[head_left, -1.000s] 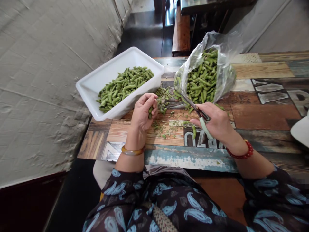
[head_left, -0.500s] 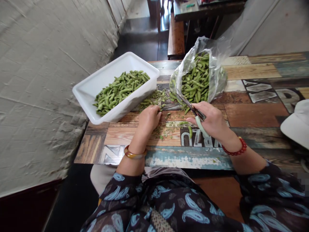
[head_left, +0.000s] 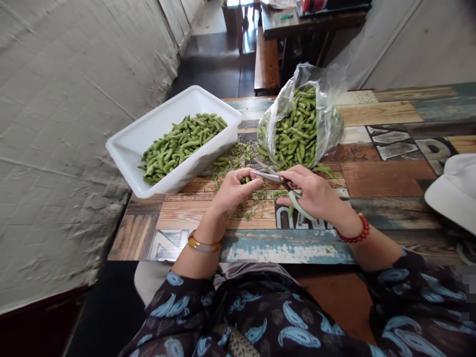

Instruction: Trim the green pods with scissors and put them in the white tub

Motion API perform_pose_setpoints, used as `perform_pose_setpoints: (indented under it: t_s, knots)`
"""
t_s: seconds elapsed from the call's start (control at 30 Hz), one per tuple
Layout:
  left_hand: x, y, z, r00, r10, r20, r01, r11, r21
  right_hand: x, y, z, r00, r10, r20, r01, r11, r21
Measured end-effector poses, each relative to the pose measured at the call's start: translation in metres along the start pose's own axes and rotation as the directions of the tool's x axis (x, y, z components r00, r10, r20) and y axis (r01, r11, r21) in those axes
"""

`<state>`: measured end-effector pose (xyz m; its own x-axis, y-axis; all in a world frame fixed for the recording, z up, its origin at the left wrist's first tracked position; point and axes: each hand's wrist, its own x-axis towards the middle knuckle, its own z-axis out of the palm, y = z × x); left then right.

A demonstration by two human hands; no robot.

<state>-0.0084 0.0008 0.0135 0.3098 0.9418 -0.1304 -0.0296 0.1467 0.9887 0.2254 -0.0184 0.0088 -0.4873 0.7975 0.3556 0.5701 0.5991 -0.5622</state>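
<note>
My right hand grips a pair of scissors with pale green handles, the blades parted and pointing left. At their tips, my left hand pinches a green edamame pod, mostly covered by the fingers. Behind my left hand stands a white plastic tub holding many edamame pods. Beyond my right hand, a clear plastic bag lies with its mouth facing me, full of more pods.
Green trimmings and loose pods are scattered between the tub and the bag on the patchwork wood table. A white cap lies at the right edge. A rough wall runs along the left; a bench stands beyond.
My left hand has risen and opened out from a fist into a pinch at the scissors. The scissors have swung down and left, away from the bag, to the left fingertips.
</note>
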Motion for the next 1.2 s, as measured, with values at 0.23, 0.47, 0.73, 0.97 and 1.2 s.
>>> perform_pose_setpoints:
  t_s: [0.23, 0.47, 0.73, 0.97, 1.2]
  knots:
    - [0.000, 0.003, 0.000, 0.998, 0.063, 0.014, -0.064, 0.994, 0.093, 0.002, -0.003, 0.000, 0.997, -0.059, 0.053, 0.058, 0.998, 0.008]
    - [-0.001, 0.003, -0.001, 0.998, 0.051, 0.048, -0.055, 0.996, 0.076, 0.001, -0.003, -0.002, 0.994, -0.082, 0.070, 0.082, 0.997, 0.006]
    - [-0.001, 0.002, -0.002, 0.996, -0.035, 0.083, 0.032, 0.999, 0.027, -0.003, -0.002, -0.003, 0.994, -0.072, 0.080, 0.076, 0.996, -0.053]
    - [0.002, 0.001, -0.001, 0.992, -0.093, 0.089, 0.107, 0.979, -0.175, -0.002, 0.003, 0.000, 1.000, -0.014, -0.021, 0.012, 0.995, -0.099]
    - [0.004, 0.002, 0.001, 1.000, -0.008, 0.025, 0.017, 0.925, -0.379, -0.001, 0.008, 0.001, 0.996, 0.018, -0.082, -0.023, 0.998, -0.051]
